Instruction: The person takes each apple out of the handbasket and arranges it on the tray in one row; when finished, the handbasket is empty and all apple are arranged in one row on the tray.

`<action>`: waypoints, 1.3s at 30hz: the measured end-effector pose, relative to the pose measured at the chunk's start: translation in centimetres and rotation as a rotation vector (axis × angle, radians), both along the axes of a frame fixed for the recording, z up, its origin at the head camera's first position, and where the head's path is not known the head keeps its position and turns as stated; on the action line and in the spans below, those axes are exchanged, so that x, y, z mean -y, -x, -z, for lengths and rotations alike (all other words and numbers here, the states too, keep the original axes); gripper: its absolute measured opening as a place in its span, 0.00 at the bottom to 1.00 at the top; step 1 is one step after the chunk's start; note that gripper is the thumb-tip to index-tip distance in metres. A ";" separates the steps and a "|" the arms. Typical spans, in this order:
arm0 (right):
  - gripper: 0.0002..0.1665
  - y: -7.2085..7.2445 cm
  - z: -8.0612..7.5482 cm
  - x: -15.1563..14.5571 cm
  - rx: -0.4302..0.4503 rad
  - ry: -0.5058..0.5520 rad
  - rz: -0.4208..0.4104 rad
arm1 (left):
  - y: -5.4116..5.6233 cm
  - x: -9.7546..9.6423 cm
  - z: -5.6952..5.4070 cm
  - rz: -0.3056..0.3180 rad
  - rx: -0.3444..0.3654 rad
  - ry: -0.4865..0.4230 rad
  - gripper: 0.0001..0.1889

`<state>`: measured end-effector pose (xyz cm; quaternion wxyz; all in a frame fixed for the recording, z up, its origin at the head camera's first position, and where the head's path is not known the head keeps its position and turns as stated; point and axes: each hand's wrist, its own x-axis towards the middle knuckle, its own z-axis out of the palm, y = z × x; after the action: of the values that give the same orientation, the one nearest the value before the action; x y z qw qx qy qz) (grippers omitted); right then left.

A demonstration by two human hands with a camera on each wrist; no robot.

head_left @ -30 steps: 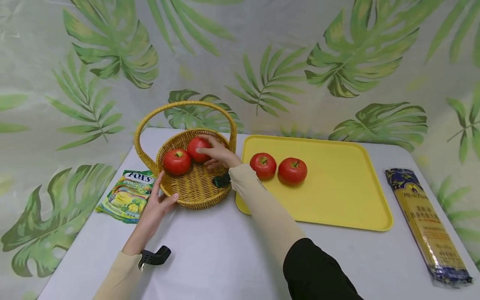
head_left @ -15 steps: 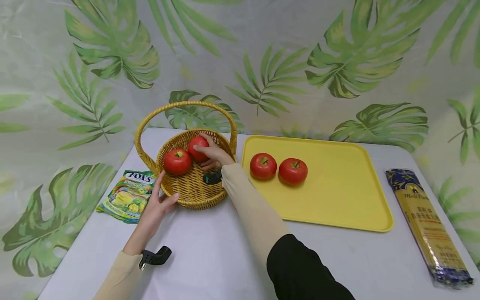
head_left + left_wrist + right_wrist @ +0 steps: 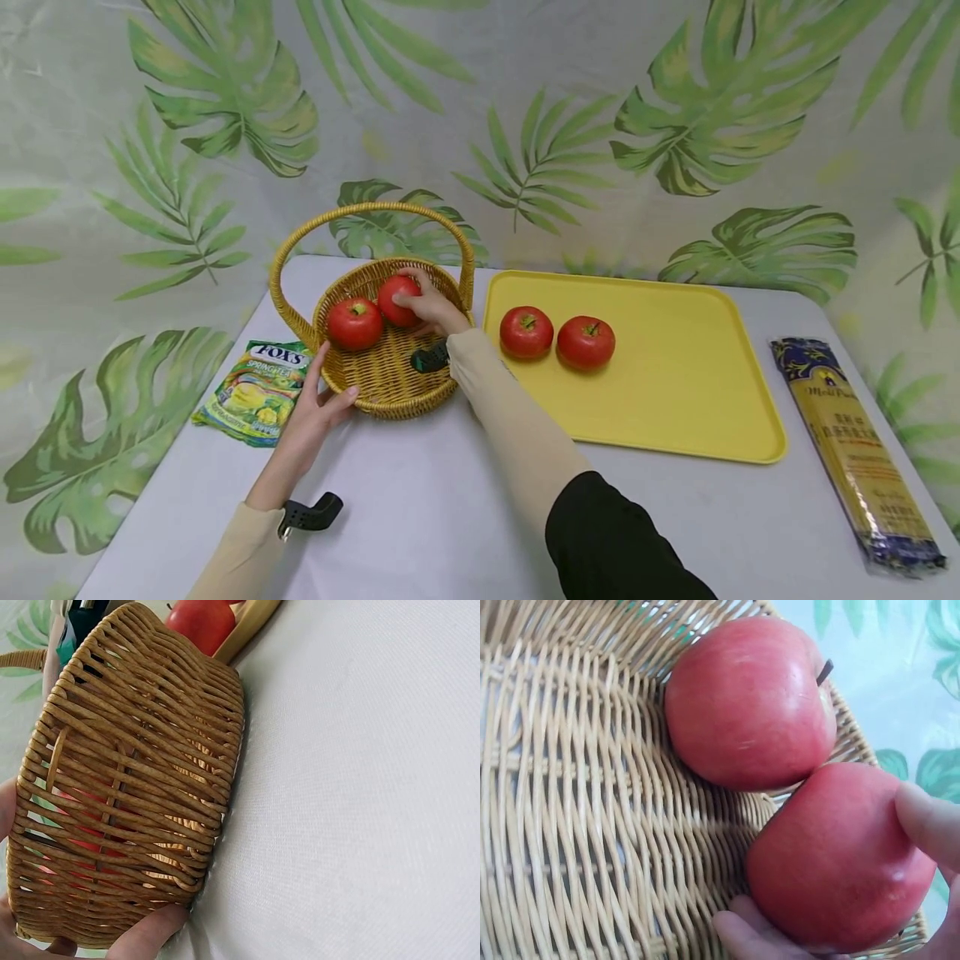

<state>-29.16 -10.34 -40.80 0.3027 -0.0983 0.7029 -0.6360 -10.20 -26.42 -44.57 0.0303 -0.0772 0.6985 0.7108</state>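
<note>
A yellow wicker basket (image 3: 401, 387) with a tall arched handle stands at the left of the table. My left hand (image 3: 306, 421) grips its near left side, thumb on the rim and fingers against the outer weave, as the left wrist view shows too. Inside the basket, my right hand (image 3: 435, 307) holds a red apple (image 3: 840, 859) between thumb and fingers, near the far wall. A second red apple (image 3: 746, 701) touches it on the left. Two more red apples, a left one (image 3: 527, 332) and a right one (image 3: 586, 342), sit side by side on a yellow tray (image 3: 675, 375).
Partly behind my left hand lies a green Fox's candy bag (image 3: 258, 392), close to the basket. A long pack of noodles (image 3: 855, 450) lies along the table's right edge. A leaf-patterned cloth (image 3: 540, 167) hangs behind the table.
My right forearm has swung a little left, and the hand with its apple has shifted only slightly inside the basket. The left hand, basket and tray apples look unmoved.
</note>
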 end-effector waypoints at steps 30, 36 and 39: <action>0.41 -3.9 -4.9 -8.5 -0.589 -0.127 -0.347 | -0.1 -0.1 0.0 0.004 0.008 -0.019 0.43; 0.41 -4.4 -5.2 -11.7 -0.586 -0.102 -0.310 | -0.2 -0.1 0.0 0.013 0.001 -0.024 0.43; 0.41 -4.4 -5.1 -13.5 -0.593 -0.095 -0.296 | -0.2 -0.1 -0.1 0.012 0.002 -0.020 0.43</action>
<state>-24.80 3.14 -35.72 0.1783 -0.3658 0.7676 -0.4952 -10.02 -26.30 -44.48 0.0362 -0.0735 0.6919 0.7173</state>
